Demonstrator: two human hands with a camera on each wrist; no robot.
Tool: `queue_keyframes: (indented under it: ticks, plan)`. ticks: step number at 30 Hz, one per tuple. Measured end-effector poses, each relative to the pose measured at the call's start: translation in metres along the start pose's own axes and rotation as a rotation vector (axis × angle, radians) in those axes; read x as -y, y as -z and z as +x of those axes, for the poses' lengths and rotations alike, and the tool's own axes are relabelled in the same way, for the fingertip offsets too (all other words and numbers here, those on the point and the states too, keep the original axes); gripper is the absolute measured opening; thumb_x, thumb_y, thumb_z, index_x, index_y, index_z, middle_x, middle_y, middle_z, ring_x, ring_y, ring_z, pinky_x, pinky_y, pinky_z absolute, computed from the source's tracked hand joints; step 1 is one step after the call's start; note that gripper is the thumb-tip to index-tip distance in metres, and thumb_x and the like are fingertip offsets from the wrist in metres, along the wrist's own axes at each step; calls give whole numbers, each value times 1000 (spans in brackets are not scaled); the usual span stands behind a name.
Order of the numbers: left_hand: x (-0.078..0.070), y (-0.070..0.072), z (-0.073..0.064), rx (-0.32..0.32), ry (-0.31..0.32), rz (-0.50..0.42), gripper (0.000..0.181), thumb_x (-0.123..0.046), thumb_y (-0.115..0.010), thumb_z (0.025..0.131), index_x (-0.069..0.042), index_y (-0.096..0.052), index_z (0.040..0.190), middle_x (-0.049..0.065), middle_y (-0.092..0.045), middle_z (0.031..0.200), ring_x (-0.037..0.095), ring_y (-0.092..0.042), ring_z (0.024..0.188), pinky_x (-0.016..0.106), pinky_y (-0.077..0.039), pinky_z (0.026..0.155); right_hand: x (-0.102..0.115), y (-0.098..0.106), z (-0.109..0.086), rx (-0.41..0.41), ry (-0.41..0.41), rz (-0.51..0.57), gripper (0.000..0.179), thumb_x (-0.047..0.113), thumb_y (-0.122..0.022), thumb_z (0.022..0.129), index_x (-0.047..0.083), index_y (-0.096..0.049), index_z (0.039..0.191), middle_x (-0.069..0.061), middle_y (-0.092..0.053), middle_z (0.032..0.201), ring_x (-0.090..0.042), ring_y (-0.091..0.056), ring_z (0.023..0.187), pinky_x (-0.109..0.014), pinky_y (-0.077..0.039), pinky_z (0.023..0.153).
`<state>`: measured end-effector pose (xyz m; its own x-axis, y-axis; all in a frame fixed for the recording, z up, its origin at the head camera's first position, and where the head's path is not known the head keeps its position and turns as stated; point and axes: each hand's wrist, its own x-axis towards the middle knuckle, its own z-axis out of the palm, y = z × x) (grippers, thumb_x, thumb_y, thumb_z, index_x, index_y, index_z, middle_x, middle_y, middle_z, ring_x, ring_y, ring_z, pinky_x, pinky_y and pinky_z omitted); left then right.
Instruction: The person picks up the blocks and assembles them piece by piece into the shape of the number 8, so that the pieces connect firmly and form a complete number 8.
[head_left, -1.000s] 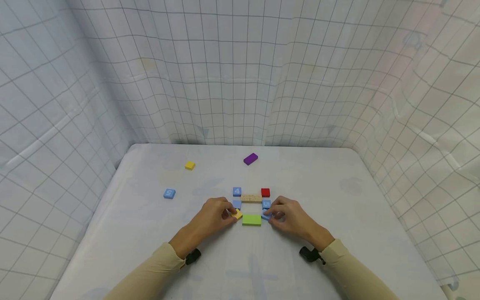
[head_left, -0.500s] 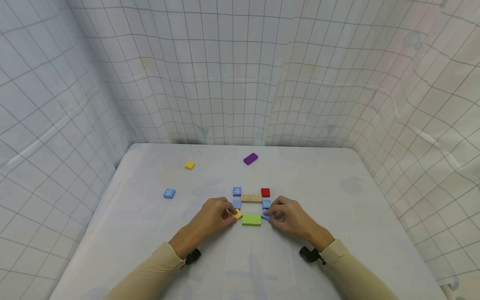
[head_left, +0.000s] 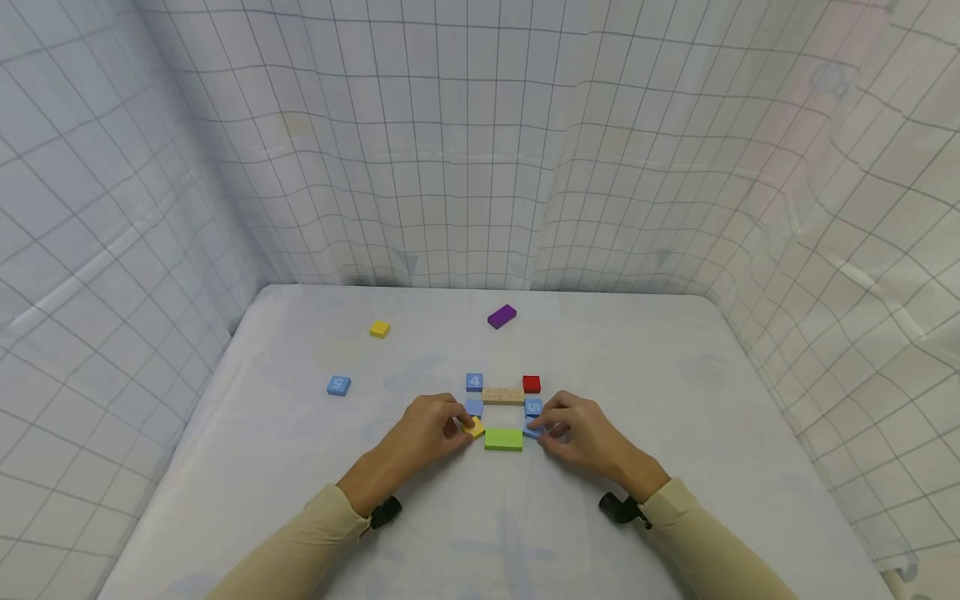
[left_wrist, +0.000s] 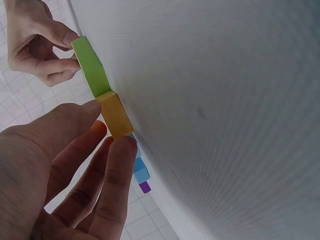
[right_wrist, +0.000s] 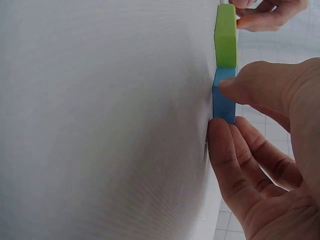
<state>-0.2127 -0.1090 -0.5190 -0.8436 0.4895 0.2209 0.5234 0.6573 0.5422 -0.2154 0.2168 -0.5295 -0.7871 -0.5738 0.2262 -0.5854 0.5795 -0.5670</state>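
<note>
My left hand (head_left: 431,429) pinches a yellow block (left_wrist: 116,116) between thumb and fingers at the left end of a light green block (head_left: 503,439). On the opposite side, my right hand (head_left: 577,433) pinches a blue block (right_wrist: 224,102) close against the green one's other end. Beyond the yellow block lies a plain blue block (head_left: 474,407), and above it a blue block with a 4 (head_left: 474,382). A wooden piece with ruler-like marks (head_left: 503,396) spans toward a red block (head_left: 531,384) and a blue block with a 5 (head_left: 533,406). Fingers partly cover both held blocks.
Farther off on the white-covered table (head_left: 637,358) lie a purple block (head_left: 502,317) and a yellow block (head_left: 380,329). Another blue block with a 5 (head_left: 339,385) sits to the left. Grid-patterned white curtains (head_left: 480,167) enclose the back and sides.
</note>
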Motion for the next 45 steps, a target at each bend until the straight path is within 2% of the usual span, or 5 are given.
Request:
queue_keyframes:
  ticks: [7,19,26,33,45]
  plan:
    - [-1,0,0,-2,-12,-1,13,1,-97,91,-4,-88,100,6,-83,98,11,-72,78,18,-60,71,1,0,-1,7,-22,-2,25,1,-90,99,14,-92,121,-6,-76,120,-13,-82,97,-24,-70,88]
    - [-4,0,0,1,12,7,13,-3,-97,93,-6,-89,102,5,-84,100,10,-71,80,18,-60,73,0,0,-2,2,-34,-4,26,1,-91,98,14,-92,120,-5,-75,119,-14,-82,98,-24,-70,89]
    - [-3,-1,0,2,14,7,12,-4,-97,93,-6,-89,102,5,-84,100,9,-71,81,18,-60,73,0,0,-2,3,-34,-6,26,2,-91,98,15,-92,120,-5,-75,118,-14,-81,98,-24,-70,89]
    - [-1,0,0,2,-12,17,12,0,-95,93,-5,-89,101,6,-83,100,11,-72,80,19,-60,72,0,0,-2,6,-31,-1,26,2,-91,98,15,-92,121,-5,-75,119,-14,-81,99,-25,-70,88]
    - [-2,2,1,21,11,29,11,-1,-95,94,-6,-90,103,6,-83,102,11,-72,82,20,-61,74,-1,0,-2,3,-15,-8,26,0,-90,98,14,-92,120,-6,-75,119,-14,-82,99,-25,-70,88]
